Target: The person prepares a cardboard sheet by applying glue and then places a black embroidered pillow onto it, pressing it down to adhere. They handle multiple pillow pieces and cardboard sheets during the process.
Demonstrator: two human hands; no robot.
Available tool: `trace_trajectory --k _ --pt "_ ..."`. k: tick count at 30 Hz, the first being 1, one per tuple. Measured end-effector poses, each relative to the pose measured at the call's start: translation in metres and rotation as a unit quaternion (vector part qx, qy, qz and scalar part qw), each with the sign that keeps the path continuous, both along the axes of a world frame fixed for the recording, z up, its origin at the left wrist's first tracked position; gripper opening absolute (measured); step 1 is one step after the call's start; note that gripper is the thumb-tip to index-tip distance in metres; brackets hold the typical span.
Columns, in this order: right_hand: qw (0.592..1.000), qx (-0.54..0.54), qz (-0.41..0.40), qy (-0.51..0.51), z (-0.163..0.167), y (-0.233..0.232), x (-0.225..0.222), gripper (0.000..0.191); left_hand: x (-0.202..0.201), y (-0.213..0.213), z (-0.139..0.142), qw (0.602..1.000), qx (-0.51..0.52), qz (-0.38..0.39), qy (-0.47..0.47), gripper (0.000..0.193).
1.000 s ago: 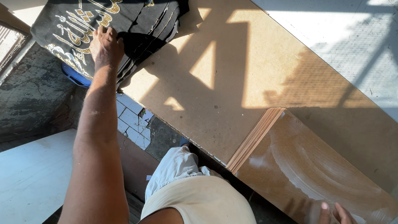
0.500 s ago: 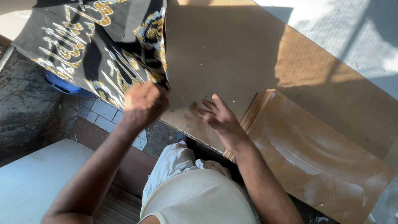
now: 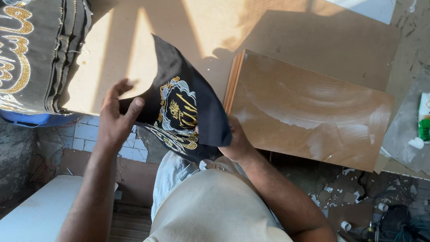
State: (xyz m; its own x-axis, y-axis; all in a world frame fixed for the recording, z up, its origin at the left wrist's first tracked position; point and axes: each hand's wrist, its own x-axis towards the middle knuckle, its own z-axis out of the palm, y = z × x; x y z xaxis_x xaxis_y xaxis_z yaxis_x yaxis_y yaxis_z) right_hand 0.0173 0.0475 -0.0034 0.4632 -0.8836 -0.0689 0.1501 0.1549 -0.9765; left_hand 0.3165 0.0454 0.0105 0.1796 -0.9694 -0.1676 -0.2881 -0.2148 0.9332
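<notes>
Black embroidered cloth [image 3: 187,111] between left hand [image 3: 117,117] and right hand [image 3: 236,143].

You have a small black cloth [image 3: 185,103] lifted off the bench, held up between your two hands just in front of your chest. Its lower half carries gold and white embroidery, an oval medallion with scrollwork around it. The upper part is plain black and rises to a point. The piece hangs curved and partly folded, its right edge curling over.
</notes>
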Motion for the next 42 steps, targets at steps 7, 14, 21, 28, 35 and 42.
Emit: trace_trajectory --k 7,14,21,28,35,42 --pt "0.999 -0.001 -0.037 0.022 0.038 0.080 -0.143 0.052 -0.099 0.038 0.055 0.966 0.053 -0.151 0.202 0.032" --pt "0.972 -0.197 -0.117 0.047 0.114 0.137 -0.296 0.102 -0.267 0.114 0.113 0.888 -0.092 -0.412 -0.184 0.025" --pt "0.923 -0.351 0.040 0.151 0.153 0.169 -0.389 0.028 -0.409 0.167 0.147 0.811 -0.209 -0.526 -0.148 0.047" --pt "0.878 -0.364 -0.219 0.220 0.152 0.233 -0.455 0.017 -0.402 0.177 0.105 0.835 -0.055 -0.449 -0.314 0.059" --pt "0.827 -0.322 -0.333 0.319 0.119 0.271 -0.507 0.015 -0.321 0.173 0.053 0.804 -0.130 -0.354 -0.460 0.035" --pt "0.814 -0.199 -0.407 0.363 0.076 0.278 -0.541 0.012 -0.301 0.171 0.080 0.790 -0.112 -0.273 -0.538 0.027"
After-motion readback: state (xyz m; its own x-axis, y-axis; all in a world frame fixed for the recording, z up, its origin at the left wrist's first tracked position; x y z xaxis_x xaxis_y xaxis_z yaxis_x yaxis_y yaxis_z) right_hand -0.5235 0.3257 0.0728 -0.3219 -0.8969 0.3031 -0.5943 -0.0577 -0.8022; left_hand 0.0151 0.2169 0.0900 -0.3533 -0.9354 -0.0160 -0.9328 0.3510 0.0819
